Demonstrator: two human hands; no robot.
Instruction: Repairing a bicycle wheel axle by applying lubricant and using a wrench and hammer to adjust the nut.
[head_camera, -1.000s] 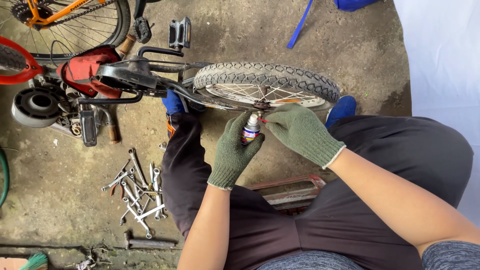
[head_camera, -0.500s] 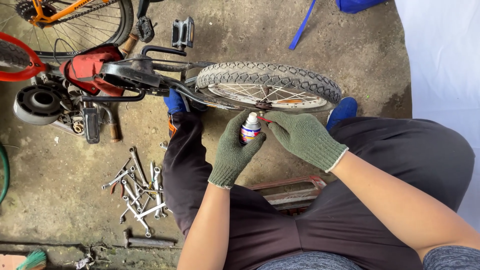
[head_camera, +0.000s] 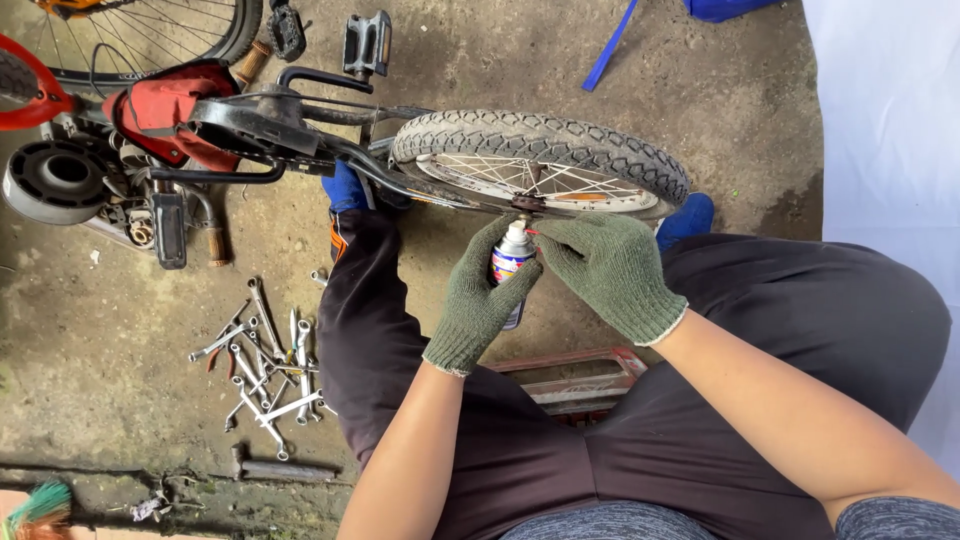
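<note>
Both my hands wear green knit gloves. My left hand is wrapped around a small spray can with a white cap, held upright just below the hub of a small bicycle wheel. My right hand pinches the thin red nozzle straw at the can's top, fingertips close to the hub. The wheel has a knobbly grey tyre and thin spokes and belongs to a black-framed bicycle lying in front of my knees.
A pile of several wrenches lies on the concrete floor at the left. A red stool edge shows between my legs. A black wheel part, pedals and an orange bicycle's wheel lie beyond.
Both hands and the can have stayed at the hub; my right fingers have closed in on the nozzle. The view has shifted slightly.
</note>
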